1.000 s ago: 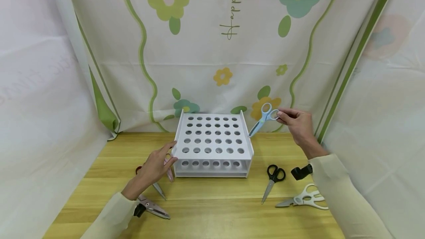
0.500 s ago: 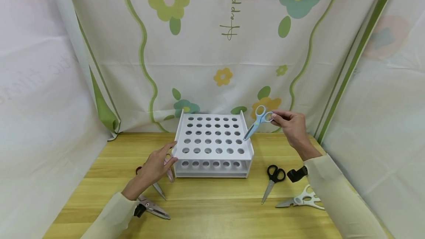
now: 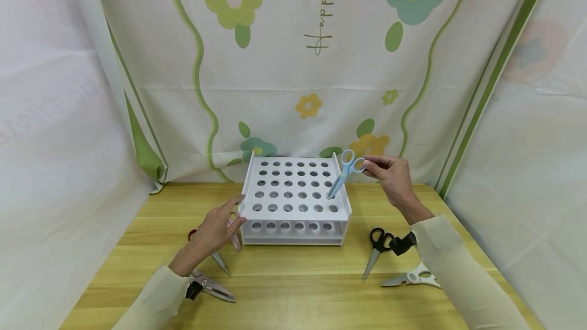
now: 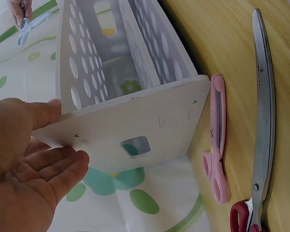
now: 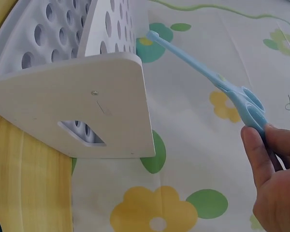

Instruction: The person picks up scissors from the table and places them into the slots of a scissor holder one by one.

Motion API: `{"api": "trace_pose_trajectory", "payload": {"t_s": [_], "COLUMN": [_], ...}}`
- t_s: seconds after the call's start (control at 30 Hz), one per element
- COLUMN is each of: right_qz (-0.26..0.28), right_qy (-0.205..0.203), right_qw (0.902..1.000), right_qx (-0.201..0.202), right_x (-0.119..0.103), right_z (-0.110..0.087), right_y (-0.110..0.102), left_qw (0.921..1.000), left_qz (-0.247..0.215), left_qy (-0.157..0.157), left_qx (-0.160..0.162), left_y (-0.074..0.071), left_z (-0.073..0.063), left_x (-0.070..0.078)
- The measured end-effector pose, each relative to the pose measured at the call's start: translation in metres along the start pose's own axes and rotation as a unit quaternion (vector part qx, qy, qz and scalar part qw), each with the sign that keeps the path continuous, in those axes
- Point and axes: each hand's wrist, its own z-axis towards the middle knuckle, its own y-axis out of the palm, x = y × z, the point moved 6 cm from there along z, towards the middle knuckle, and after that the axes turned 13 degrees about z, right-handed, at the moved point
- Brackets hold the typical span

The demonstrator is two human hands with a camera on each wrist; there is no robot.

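Light-blue scissors [image 3: 341, 178] slant tip-down above the right side of the white rack [image 3: 293, 216], their tip apart from it. The right hand [image 3: 392, 174] pinches one finger loop. The left hand [image 3: 212, 226] touches the rack's left panel, thumb and fingers apart. Pink scissors [image 4: 216, 157] and red-handled scissors [image 4: 264, 106] lie nearby; black-handled scissors [image 3: 374, 252] lie right on the desk [image 3: 293, 294].

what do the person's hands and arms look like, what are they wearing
The left hand and right hand are bare, without gloves. Both arms wear long, plain cream sleeves, and a small black device sits at each cuff.
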Motion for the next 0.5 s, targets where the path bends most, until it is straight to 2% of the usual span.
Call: {"api": "trace_pose_trajectory", "payload": {"t_s": [0.23, 0.5], "right_qz": [-0.037, -0.06], "right_qy": [0.002, 0.007], "right_qw": [0.9993, 0.9982], "right_qx": [0.001, 0.002], "right_x": [0.009, 0.012], "right_z": [-0.001, -0.002], "right_y": [0.005, 0.011], "left_qw": [0.9999, 0.9999], "left_qz": [-0.007, -0.008], "left_qy": [0.01, 0.009], "left_qx": [0.012, 0.011], "left_y": [0.002, 0.003], "left_z": [-0.001, -0.001], "left_x": [-0.001, -0.001]}}
